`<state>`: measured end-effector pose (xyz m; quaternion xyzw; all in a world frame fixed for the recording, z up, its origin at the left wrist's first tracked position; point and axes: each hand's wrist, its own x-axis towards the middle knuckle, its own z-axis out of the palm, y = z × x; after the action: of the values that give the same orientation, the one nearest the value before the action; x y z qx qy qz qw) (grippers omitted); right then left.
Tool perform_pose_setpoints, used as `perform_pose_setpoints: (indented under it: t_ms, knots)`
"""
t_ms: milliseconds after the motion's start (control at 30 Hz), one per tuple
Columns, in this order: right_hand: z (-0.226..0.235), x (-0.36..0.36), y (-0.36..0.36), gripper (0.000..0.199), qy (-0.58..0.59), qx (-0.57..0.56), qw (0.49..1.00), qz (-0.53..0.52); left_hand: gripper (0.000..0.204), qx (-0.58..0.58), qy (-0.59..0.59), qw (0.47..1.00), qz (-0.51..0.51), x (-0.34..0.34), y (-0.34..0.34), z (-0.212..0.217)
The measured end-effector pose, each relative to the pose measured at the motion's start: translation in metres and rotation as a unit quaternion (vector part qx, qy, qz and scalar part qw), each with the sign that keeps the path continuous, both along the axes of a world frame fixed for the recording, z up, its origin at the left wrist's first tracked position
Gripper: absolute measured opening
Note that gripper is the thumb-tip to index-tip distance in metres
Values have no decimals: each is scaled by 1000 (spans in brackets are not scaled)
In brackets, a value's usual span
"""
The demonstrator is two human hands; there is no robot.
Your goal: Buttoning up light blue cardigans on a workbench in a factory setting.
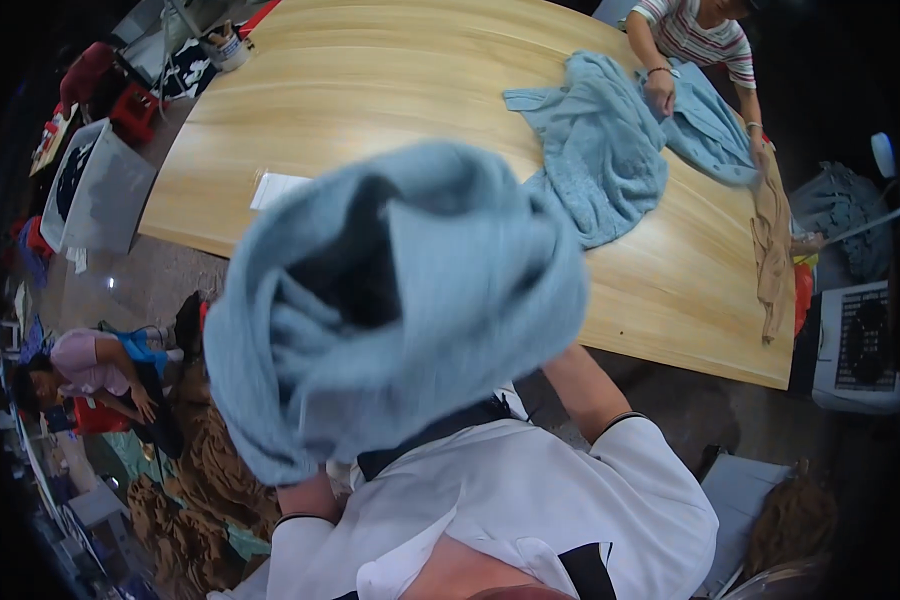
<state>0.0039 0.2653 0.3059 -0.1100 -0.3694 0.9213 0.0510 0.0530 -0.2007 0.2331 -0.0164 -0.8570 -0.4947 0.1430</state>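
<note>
A light blue knit garment (470, 270) hangs bunched in the air before my chest, its wide opening gaping toward me and its edges smeared by motion. My right forearm (582, 388) goes up behind its right side, and my left forearm (308, 497) reaches its lower left edge. The cloth covers both hands, so their fingers do not show. Beyond it, another light blue knit garment (600, 150) lies crumpled on the wooden table (390, 70). A co-worker (705, 45) across the table has a hand on a further light blue piece (708, 130).
A brown knit strip (770, 245) lies along the table's right edge. Some white paper (275, 190) sits toward the left edge. A seated person (95, 365) is at left beside heaped brown garments (195, 490). A white bin (105, 190) stands left of the table.
</note>
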Motion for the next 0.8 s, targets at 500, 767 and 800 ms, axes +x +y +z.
perform_pose_setpoints:
  t_ms: [500, 767, 800]
  knots:
    - [49, -39, -51, 44, 26, 97, 991, 88, 100, 271, -136, 853, -424, -81, 155, 81]
    - [103, -70, -68, 102, 289, 319, 873, 227, 75, 371, -341, 864, -14, -94, 183, 69]
    - [107, -80, -60, 102, 282, 291, 878, 256, 73, 450, -222, 865, 24, -96, 196, 79]
